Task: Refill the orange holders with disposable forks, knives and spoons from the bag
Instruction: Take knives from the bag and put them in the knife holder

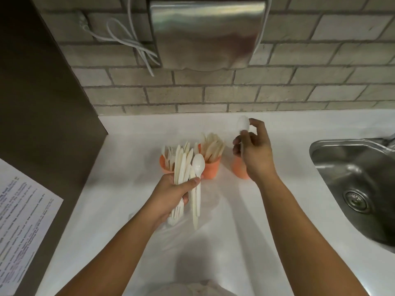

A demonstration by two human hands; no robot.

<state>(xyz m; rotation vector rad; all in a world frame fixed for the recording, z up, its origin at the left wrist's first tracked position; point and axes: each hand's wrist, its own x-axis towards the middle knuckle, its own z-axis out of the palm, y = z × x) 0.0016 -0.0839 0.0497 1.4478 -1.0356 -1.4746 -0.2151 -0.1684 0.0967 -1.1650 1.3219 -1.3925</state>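
**Desk:** Orange holders (210, 170), three of them. Where did they stand?

**Photographer:** In a row on the white counter (288, 167), at its far side, below the brick wall (277, 92). The left holder (164, 165) held what looked like forks and the middle holder (211, 174) flat knives. The right holder (240, 167) was half hidden behind the right hand (254, 150).

**Desk:** And the hands?

**Photographer:** The right hand pinched a single white spoon (243, 123), bowl up, just above the right holder. The left hand (171, 193) gripped a mixed bundle of cutlery (183, 163), upright, in front of the left and middle holders. The clear bag (213, 231) lay flat on the near counter between the forearms.

**Desk:** What did the step call for?

**Photographer:** By my reading, dropping that spoon handle-down into the right holder. Doing it well probably meant lining the handle up inside the rim before letting go, since a light cup could tip if nudged. The left grip needed to be firm too. One loose spoon (198, 162) at the bundle's right edge looked ready to slip.
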